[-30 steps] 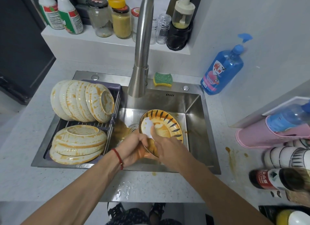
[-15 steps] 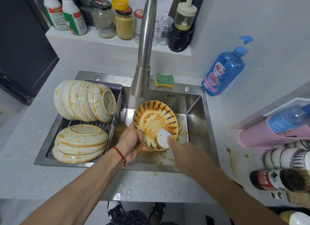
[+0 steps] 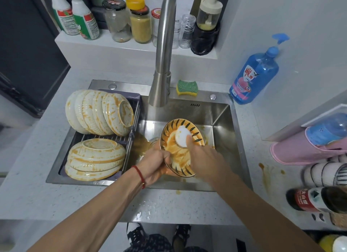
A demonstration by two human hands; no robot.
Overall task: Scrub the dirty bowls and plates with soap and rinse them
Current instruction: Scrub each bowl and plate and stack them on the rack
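**First bowl mid-scrub, the rest still dirty**

Over the sink's near edge, the left hand (image 3: 155, 161) is clamped on the rim of a tilted orange striped bowl (image 3: 178, 154), and the right hand (image 3: 204, 157) presses a white scrubber (image 3: 181, 138) against its inside, fingers closed around it. Sauce still streaks the bowl. In the rack (image 3: 129, 139) on the sink's left side, the stacked plates (image 3: 93, 157) and, farther back, the leaning bowls (image 3: 101, 112) are all smeared and untouched. No water runs from the faucet (image 3: 163, 63); I judge rinsing has not begun.
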